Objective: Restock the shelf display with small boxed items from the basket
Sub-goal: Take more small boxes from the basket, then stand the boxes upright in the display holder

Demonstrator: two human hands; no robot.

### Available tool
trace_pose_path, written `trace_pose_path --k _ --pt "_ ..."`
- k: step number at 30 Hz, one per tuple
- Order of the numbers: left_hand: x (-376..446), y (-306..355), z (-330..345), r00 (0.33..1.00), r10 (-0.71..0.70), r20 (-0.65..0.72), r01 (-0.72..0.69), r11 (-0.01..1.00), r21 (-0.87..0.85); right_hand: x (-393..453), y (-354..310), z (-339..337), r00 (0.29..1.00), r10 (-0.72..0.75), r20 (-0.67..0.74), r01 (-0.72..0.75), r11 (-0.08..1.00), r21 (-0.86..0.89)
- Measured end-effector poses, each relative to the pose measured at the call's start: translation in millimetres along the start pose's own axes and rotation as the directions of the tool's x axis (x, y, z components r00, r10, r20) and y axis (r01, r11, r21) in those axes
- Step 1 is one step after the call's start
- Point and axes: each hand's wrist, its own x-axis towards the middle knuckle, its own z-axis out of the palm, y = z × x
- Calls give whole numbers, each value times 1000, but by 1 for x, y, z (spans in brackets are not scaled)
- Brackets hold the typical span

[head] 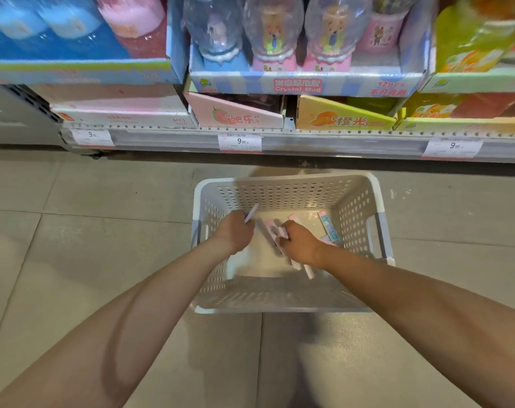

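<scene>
A white perforated basket (356,184) stands on the floor below the shelf. Both my hands reach down into it. My left hand (235,231) grips a thin pale box (251,213) that sticks up from the fist. My right hand (302,242) holds several small pink and white boxes (280,232), blurred by motion, some poking out under the wrist. Another light blue box (328,226) lies on the basket floor at the right, with a pink one (294,217) beside it.
The low shelf (280,139) carries display cartons: a pink one (235,113), an orange one (343,116), and a tray of Crystal Mud globes (306,83) above. Price tags read 9.90. Grey floor tiles surround the basket.
</scene>
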Motion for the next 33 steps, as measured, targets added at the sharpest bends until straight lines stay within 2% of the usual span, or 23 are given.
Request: trace_pose_path --k 5,10,14,17,23,25,30,33 --pt "-48 34 -47 1000 -17 -9 16 982 -188 -48 -52 -37 995 -41 -92 64 963 260" --pt "-110 77 -106 997 80 3 -70 890 -451 -117 -115 -88 989 -99 -108 133 914 383" --pt "-173 117 -157 991 132 3 -111 845 -523 -179 -169 -125 981 -125 -148 180 873 454" --pt "-222 148 -198 986 167 11 -133 824 -551 -226 -209 -151 974 -164 -155 218 865 453" --pt "-331 219 -283 991 129 -15 -116 822 -558 -333 -295 -203 947 -230 -224 312 825 472" --pt "-367 242 -313 983 182 -29 -169 824 -541 -370 -326 -221 929 -260 -265 357 823 443" --pt "-460 298 -385 930 329 -167 -362 730 -580 -461 -405 -270 876 -308 -372 448 805 389" --pt "-507 327 -424 900 401 -170 -420 691 -589 -512 -450 -299 836 -356 -419 511 784 352"
